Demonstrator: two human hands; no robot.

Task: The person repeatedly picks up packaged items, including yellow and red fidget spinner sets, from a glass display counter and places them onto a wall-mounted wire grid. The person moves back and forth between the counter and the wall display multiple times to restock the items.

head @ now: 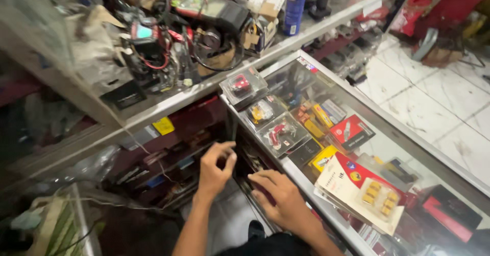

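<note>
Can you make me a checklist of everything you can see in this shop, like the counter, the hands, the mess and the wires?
Surface: glass display counter, boxed parts visible under the glass.
Job's things: left hand reaches into the dark opening behind the counter; right hand rests at the counter's back edge. What they touch is hidden.
Clutter: clear blister packs and a card of yellow parts on the glass; blue spray can on the upper shelf.
Grip: both hands bare, fingers curled, nothing clearly held.
Cables: red and black wires tangled on the shelf.
Surroundings: white tiled floor.
</note>
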